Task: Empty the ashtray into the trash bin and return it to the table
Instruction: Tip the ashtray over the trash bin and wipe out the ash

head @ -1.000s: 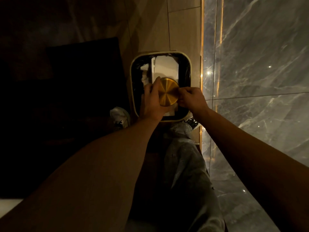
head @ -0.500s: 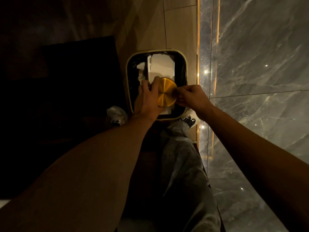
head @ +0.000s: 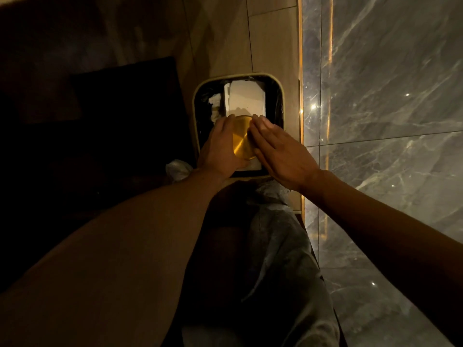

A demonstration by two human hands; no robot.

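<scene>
A round gold ashtray (head: pixel 241 139) is held upside down over the trash bin (head: pixel 196 101), its flat brushed bottom facing me. My left hand (head: pixel 220 149) grips its left edge. My right hand (head: pixel 278 151) lies flat with straight fingers against the ashtray's right side. The bin is a rounded square with a cream rim and a black liner, standing on the floor; white paper and a white box (head: pixel 246 98) lie inside it. What is inside the ashtray is hidden.
A grey marble wall (head: pixel 388 121) with a lit gold strip runs close on the right of the bin. A dark piece of furniture (head: pixel 112 116) stands to the left. My grey trouser leg (head: pixel 283 246) and light shoe (head: pixel 179 169) are just below the bin.
My right hand has opened from a pinch on the ashtray's right edge to a flat palm against it. The ashtray has stayed over the bin in my left hand.
</scene>
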